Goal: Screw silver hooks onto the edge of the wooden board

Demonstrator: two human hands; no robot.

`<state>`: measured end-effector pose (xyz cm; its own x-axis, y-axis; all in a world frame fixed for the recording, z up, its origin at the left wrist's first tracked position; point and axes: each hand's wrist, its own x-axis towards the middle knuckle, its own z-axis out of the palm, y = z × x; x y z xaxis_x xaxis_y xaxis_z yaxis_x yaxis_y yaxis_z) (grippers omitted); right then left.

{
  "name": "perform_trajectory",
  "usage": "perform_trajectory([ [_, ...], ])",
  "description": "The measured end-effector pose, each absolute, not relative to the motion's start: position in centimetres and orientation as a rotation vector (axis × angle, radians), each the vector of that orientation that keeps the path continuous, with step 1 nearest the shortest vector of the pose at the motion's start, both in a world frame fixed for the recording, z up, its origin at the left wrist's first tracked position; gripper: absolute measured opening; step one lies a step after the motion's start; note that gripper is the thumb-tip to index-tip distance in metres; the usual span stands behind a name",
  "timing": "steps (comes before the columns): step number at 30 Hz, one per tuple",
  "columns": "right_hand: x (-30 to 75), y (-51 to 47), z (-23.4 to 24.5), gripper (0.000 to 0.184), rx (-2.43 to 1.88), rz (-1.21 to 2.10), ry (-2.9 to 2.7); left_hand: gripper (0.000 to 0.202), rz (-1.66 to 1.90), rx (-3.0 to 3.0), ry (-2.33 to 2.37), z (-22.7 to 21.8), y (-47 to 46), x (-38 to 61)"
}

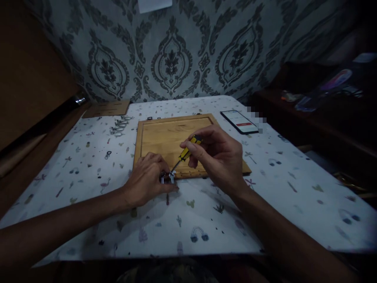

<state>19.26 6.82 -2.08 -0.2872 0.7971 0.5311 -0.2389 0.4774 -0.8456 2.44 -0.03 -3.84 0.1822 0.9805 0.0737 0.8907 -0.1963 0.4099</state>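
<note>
My right hand (222,159) grips a yellow and black screwdriver (185,153) between thumb and fingers. Its shaft slants down to the left, and the tip meets a small metal hinge (172,176) at the near edge of a wooden cabinet door (167,135). Closed around that hinge is my left hand (149,177), with its fingers over the door's edge and its thumb low on the near side. The door lies flat on the table. Whether a screw sits under the tip is too small to tell.
Several loose metal hinges (119,126) lie left of the door on the patterned tablecloth (188,224). A piece of cardboard (106,109) rests at the back left. A phone (240,122) lies at the back right. Behind the table hangs a patterned curtain or wall covering (171,59).
</note>
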Motion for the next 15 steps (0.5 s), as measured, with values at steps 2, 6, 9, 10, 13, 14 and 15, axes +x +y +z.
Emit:
perform_trajectory([
  [2,19.27,6.84,-2.20,0.027,-0.498,1.093,-1.546,0.032,0.454,2.181,1.791,-3.77,-0.03,2.46],
  [6,19.36,6.74,-2.19,0.025,-0.520,1.101,-1.560,0.033,0.444,2.186,1.788,-3.68,0.00,2.49],
  [9,19.37,6.69,-2.18,0.025,-0.519,1.107,-1.574,0.033,0.442,2.195,1.794,-3.75,0.04,2.50],
  [10,19.34,6.69,-2.19,0.025,-0.518,1.108,-1.580,0.032,0.442,2.195,1.793,-3.78,0.05,2.50],
  [13,19.23,6.70,-2.20,0.025,-0.525,1.121,-1.595,0.033,0.446,2.181,1.788,-3.76,0.08,2.50],
  [14,19.17,6.69,-2.18,0.025,-0.526,1.128,-1.598,0.034,0.444,2.175,1.788,-3.72,0.10,2.49],
  [15,19.11,6.68,-2.16,0.026,-0.525,1.137,-1.602,0.034,0.436,2.172,1.789,-3.65,0.15,2.49],
])
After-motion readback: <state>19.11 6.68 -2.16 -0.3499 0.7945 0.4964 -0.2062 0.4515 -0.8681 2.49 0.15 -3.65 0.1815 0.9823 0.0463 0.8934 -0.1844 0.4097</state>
